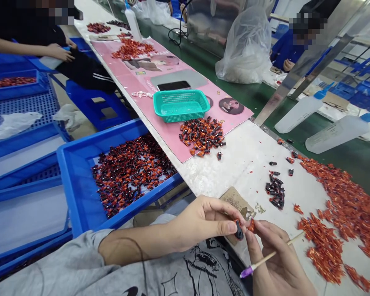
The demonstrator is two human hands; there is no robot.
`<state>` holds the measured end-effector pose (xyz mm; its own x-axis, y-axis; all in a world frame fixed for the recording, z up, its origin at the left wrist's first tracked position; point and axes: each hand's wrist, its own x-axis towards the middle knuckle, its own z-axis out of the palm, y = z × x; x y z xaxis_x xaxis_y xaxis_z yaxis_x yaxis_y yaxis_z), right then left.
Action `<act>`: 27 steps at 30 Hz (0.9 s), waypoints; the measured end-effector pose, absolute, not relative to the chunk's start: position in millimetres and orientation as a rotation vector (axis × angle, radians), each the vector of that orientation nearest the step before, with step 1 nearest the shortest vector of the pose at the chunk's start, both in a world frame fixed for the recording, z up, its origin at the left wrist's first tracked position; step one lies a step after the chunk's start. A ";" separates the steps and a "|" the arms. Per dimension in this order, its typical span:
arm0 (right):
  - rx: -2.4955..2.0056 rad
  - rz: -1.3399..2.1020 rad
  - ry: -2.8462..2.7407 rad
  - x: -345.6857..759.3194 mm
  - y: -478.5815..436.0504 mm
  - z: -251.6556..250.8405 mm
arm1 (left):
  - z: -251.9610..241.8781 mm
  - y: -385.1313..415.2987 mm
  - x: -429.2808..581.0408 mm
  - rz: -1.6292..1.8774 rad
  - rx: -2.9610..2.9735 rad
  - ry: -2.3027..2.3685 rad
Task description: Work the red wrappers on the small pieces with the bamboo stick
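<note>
Between the thumb and fingers of my left hand [203, 222] is a small black plastic piece [238, 231] with a reddish edge. My right hand [274, 255] pinches a small orange-red plastic piece [250, 225] close against it; whether the two touch is hard to tell. A thin wooden stick [271, 255] with a purple tip also lies across the fingers of my right hand. Beneath the hands, a worn brown block [237, 201] sits at the table edge. Loose black pieces [275, 191] lie beyond it, and orange-red pieces [323, 246] are heaped on the right.
A blue crate [77, 185] of red-and-black pieces stands left of the table. A green basket [181, 106] and a phone [174, 85] rest on a pink mat [169, 139]. White squeeze bottles [336, 133] lean at the right. Co-workers sit at the far left and far right.
</note>
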<state>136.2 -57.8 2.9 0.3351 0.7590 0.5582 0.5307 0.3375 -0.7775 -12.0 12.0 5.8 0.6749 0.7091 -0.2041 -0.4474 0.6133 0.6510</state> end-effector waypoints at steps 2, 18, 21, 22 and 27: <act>-1.336 0.280 -1.272 136.1 -60.6 2.5 | 6.8 12.0 -12.2 0.733 0.615 0.478; -1.225 0.173 -1.569 128.5 -60.4 8.4 | 5.9 4.5 -13.0 1.016 0.901 0.485; -1.201 0.123 -1.597 127.8 -62.5 5.2 | 5.6 2.7 -12.3 1.006 0.913 0.538; -1.194 0.087 -1.598 126.6 -63.3 5.4 | 5.9 1.9 -12.4 0.996 0.922 0.550; -1.208 -0.032 -1.607 122.5 -67.6 13.7 | 10.3 5.1 -19.8 0.964 1.153 0.481</act>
<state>122.5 -67.6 13.7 0.0890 0.6700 0.7370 0.6991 0.4850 -0.5254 -19.8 5.1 10.3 0.5304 0.8353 0.1447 -0.3866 0.0864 0.9182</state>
